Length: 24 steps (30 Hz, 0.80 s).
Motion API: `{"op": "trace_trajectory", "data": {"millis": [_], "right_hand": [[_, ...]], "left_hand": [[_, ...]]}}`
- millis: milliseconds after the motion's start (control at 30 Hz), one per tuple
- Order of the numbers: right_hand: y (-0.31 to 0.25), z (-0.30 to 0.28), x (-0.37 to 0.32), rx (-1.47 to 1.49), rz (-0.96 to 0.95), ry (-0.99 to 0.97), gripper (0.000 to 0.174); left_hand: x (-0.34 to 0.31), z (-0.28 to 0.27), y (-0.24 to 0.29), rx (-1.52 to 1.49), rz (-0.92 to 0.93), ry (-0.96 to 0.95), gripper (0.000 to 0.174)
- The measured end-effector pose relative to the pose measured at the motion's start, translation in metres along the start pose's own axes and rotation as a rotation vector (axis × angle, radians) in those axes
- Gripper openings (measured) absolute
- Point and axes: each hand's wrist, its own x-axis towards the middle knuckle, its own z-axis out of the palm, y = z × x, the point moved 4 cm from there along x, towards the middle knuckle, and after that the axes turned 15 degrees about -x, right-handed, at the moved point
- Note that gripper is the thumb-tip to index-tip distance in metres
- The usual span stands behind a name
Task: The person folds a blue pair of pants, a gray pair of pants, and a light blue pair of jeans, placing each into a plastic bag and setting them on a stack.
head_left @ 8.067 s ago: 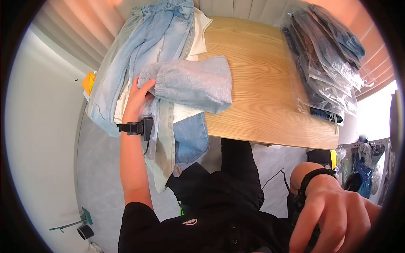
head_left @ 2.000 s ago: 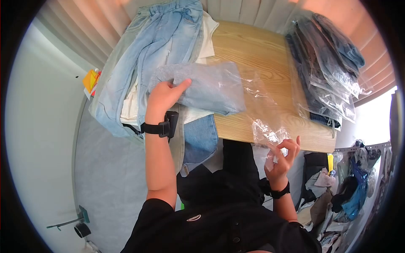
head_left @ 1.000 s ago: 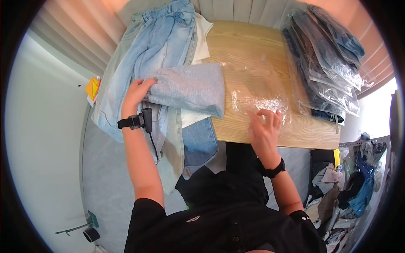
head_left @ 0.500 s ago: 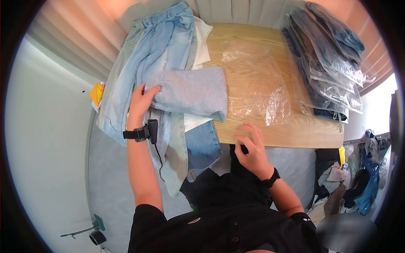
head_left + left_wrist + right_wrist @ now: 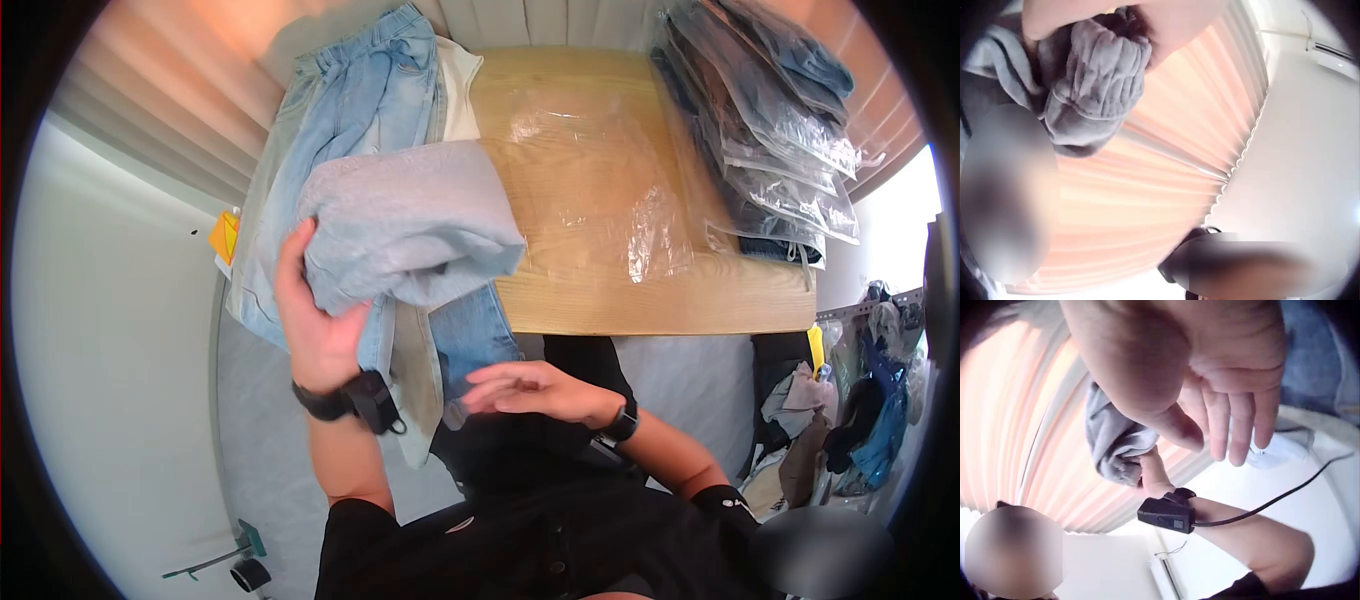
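My left hand (image 5: 322,335) grips the left end of a folded pair of light blue-grey trousers (image 5: 410,205), raised over the pile of jeans. The thumb is at the near edge. In the left wrist view, the gathered elastic part (image 5: 1110,75) of these trousers shows between thumb and fingers. My right hand (image 5: 530,388) is in front of the table edge, below the trousers and apart from them. Its fingers (image 5: 1242,419) are nearly straight and hold nothing. A clear plastic bag (image 5: 600,190) lies flat on the wooden table (image 5: 570,305), right of the trousers.
Light blue jeans (image 5: 375,90) lie spread at the table's left side, their legs hanging over the front edge. A stack of bagged trousers (image 5: 765,120) stands at the right. Bagged clothes (image 5: 870,410) hang at far right. A pleated curtain (image 5: 180,90) borders the back.
The plastic bag, earlier off the trousers and in my right hand, now lies on the table. My left hand has lifted the folded trousers. My right hand has moved left and toward my body.
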Motion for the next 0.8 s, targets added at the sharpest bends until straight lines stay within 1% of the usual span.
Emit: {"op": "trace_trajectory", "data": {"millis": [33,67,100,167,200,233,300,333,367,433,467,500,533,567,600,633,700,733,767,800], "right_hand": [[0.000,0.008,0.007,0.157,0.034,-0.036,0.042],[0.003,0.014,0.014,0.303,0.022,-0.085,0.052],[0.003,0.018,0.020,0.309,0.019,-0.080,0.052],[-0.008,0.020,0.030,0.614,-0.161,-0.031,0.057],[-0.011,0.017,0.032,0.675,-0.186,0.006,0.063],[-0.018,0.014,0.030,0.680,-0.190,0.012,0.063],[-0.036,0.001,0.020,0.738,-0.359,0.124,0.066],[-0.035,-0.005,0.016,0.713,-0.347,0.171,0.070],[-0.039,-0.008,0.010,0.715,-0.350,0.176,0.070],[-0.053,-0.016,-0.007,0.742,-0.448,0.203,0.076],[-0.058,-0.019,-0.013,0.787,-0.494,0.107,0.072],[-0.060,-0.022,-0.020,0.789,-0.492,0.109,0.072],[-0.056,-0.026,-0.026,0.692,-0.368,0.265,0.069],[-0.054,-0.028,-0.029,0.592,-0.239,0.414,0.067],[-0.060,-0.029,-0.028,0.593,-0.165,0.469,0.055],[-0.061,-0.032,-0.027,0.594,-0.158,0.462,0.055],[-0.056,-0.037,-0.025,0.585,-0.038,0.540,0.055],[-0.053,-0.038,-0.023,0.581,-0.033,0.530,0.055],[-0.047,-0.038,-0.022,0.639,-0.078,0.516,0.054],[-0.043,-0.038,-0.021,0.699,-0.124,0.503,0.054]], "left_hand": [[-0.013,0.010,0.013,0.214,0.213,-0.063,0.042],[-0.024,0.024,0.025,0.426,0.428,-0.128,0.041],[-0.028,0.038,0.036,0.428,0.425,-0.137,0.041],[-0.038,0.062,0.024,-1.011,-0.555,0.055,0.045],[-0.047,0.062,0.021,-0.949,-0.569,0.075,0.050],[-0.054,0.063,0.022,-0.946,-0.577,0.071,0.050],[-0.067,0.067,0.024,-0.873,-0.554,0.036,0.053],[-0.074,0.064,0.022,-0.779,-0.538,0.056,0.060],[-0.081,0.060,0.022,-0.777,-0.544,0.053,0.060],[-0.098,0.053,0.019,-0.858,-0.645,-0.045,0.071],[-0.105,0.043,0.017,-0.858,-0.648,-0.044,0.071],[-0.112,0.035,0.014,-0.662,-0.677,-0.203,0.077],[-0.118,0.032,0.011,-0.462,-0.701,-0.355,0.083],[-0.120,0.032,0.007,-0.460,-0.705,-0.347,0.083],[-0.121,0.038,0.006,-0.334,-0.654,-0.437,0.084],[-0.122,0.043,0.005,-0.208,-0.599,-0.524,0.085],[-0.125,0.040,-0.003,-0.208,-0.630,-0.504,0.083],[-0.126,0.039,-0.008,-0.211,-0.662,-0.493,0.081],[-0.125,0.034,-0.011,-0.209,-0.659,-0.482,0.081],[-0.123,0.028,-0.013,-0.211,-0.676,-0.536,0.078]]}}
